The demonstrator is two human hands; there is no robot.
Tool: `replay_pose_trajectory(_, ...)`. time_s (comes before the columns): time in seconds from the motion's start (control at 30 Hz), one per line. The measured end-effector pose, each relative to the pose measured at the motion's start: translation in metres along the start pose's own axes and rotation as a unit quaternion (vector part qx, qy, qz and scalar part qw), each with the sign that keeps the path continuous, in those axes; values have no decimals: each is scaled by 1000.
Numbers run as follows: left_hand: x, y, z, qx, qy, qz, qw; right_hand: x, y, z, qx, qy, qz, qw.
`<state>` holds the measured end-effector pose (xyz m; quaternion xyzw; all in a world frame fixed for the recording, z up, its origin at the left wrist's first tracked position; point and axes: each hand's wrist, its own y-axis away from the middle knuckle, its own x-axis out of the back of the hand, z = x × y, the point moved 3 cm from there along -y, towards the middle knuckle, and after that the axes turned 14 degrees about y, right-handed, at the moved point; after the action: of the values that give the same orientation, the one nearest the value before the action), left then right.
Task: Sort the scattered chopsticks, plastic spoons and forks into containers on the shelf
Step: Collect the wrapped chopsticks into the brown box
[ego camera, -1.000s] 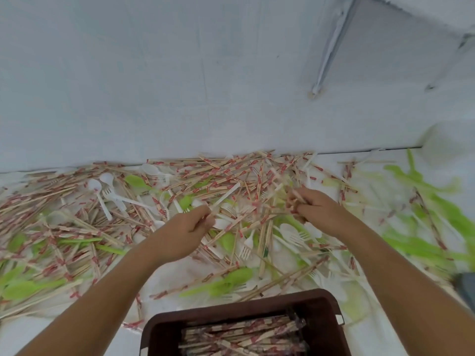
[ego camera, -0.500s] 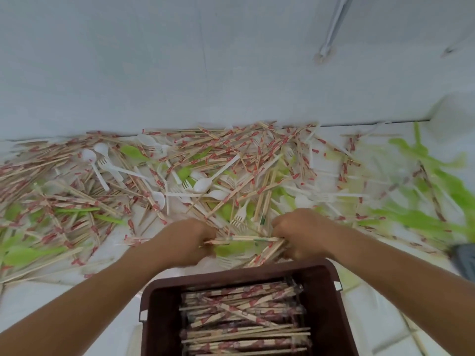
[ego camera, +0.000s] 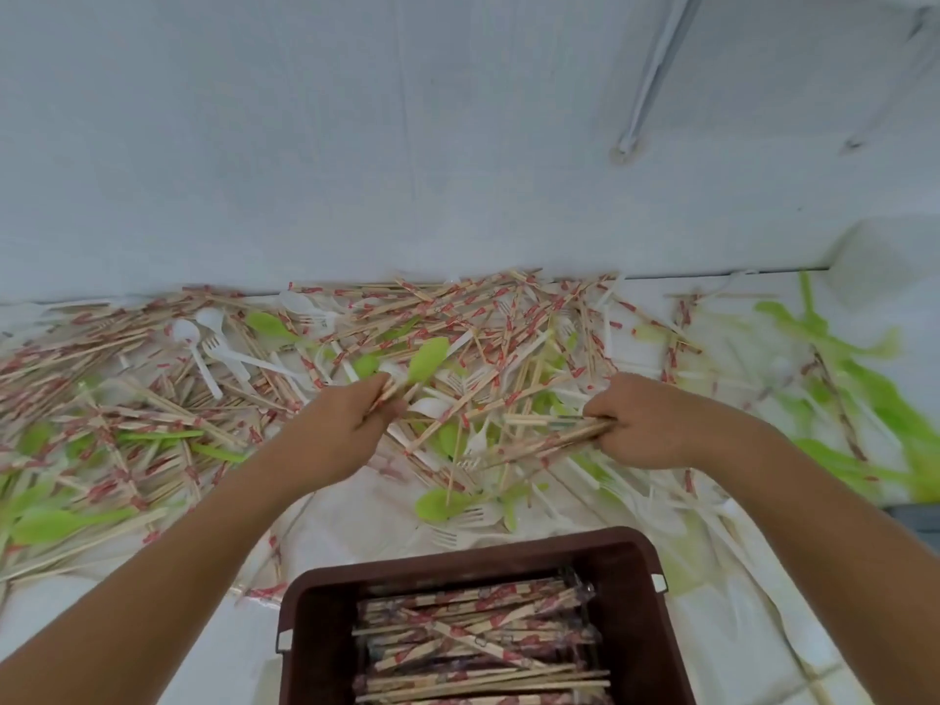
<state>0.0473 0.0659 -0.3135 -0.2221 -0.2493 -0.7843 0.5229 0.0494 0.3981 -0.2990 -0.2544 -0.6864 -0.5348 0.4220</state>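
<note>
Chopsticks [ego camera: 554, 436], paper-sleeved bundle, clamped in fingers of right hand [ego camera: 648, 424], low over scattered pile [ego camera: 152, 399] on white surface [ego camera: 356, 521]. Left hand [ego camera: 333, 429]: fingers curled tight round a few more, green spoon [ego camera: 428, 359] just beside. Brown bin [ego camera: 628, 552] nearest, part-filled with chopsticks.

- White covered tabletop [ego camera: 351, 521]: carries all items listed below.
- Red-printed wrapped wooden chopsticks [ego camera: 127, 414], white plastic spoons [ego camera: 184, 332], white plastic forks [ego camera: 473, 513] and green plastic spoons [ego camera: 56, 524]: scattered, overlapping.
- Dark brown rectangular plastic crate [ego camera: 625, 562]: at near edge.
</note>
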Motion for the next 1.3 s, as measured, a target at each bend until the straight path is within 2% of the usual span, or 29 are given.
replay_pose_trajectory(0.07,8,-5,2,22,6,31,999,9,2,9,-24,-41,23,999)
replay_pose_trajectory(0.13,12,-10,4,52,10,60,997,17,2,14,-50,-109,81,989)
replay_pose_trajectory(0.23,13,-24,5,96,20,88,991,26,-14,9,-74,-244,169,952)
replay_pose_trajectory(0.3,10,-39,3,104,35,92,990,26,-33,-5,-57,-281,175,942)
replay_pose_trajectory(0.37,6,-56,1,112,55,93,988,18,-53,-21,-21,-242,152,958)
replay_pose_trajectory(0.5,-9,-82,-10,138,71,73,985,2,-78,-28,11,-72,104,992)
replay_pose_trajectory(0.6,-15,-94,-15,129,31,32,991,-4,-84,-14,0,-19,98,995)
replay_pose_trajectory(0.83,-22,-94,-21,105,32,-15,994,-13,-89,-14,40,73,131,988)
replay_pose_trajectory(1.03,-13,-90,-26,97,51,-13,994,1,-89,-1,36,53,154,986)
replay_pose_trajectory(1.13,-4,-87,-27,90,69,-14,993,18,-81,10,-14,19,174,984)
replay_pose_trajectory(1.3,17,-86,-35,86,32,21,996,44,-66,15,-28,69,213,974)
